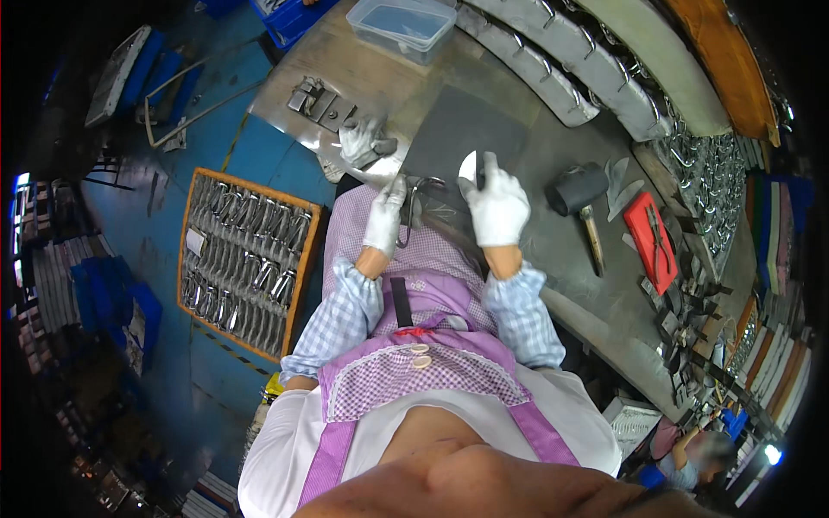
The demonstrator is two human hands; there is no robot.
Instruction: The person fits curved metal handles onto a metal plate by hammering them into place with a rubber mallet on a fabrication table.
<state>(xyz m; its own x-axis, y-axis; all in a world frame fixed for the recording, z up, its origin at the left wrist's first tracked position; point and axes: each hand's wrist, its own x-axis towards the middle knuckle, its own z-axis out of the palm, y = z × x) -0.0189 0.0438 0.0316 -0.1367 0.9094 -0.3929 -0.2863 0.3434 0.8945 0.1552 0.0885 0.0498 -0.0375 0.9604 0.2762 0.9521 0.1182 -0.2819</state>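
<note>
My left hand (385, 214), in a white glove, is closed on a dark, shiny bent metal loop (409, 220) that looks like a scissor handle. The loop sticks out to the right of the fingers, near the bench's front edge. My right hand (499, 207), also gloved, pinches a bright, pointed metal blade (468, 166) between thumb and fingers. The blade points up and is apart from the loop. Both hands are over the near side of a dark grey mat (471, 125). A crumpled grey-white glove (364, 142) lies just beyond my left hand.
On the metal bench (553, 259) lie a black mallet (577, 190), loose blades (620, 186) and pliers on a red tray (649, 246). A clear plastic box (401, 30) and a metal block fixture (321, 104) stand farther back. Left is a wooden-edged tray (315, 268) of metal parts.
</note>
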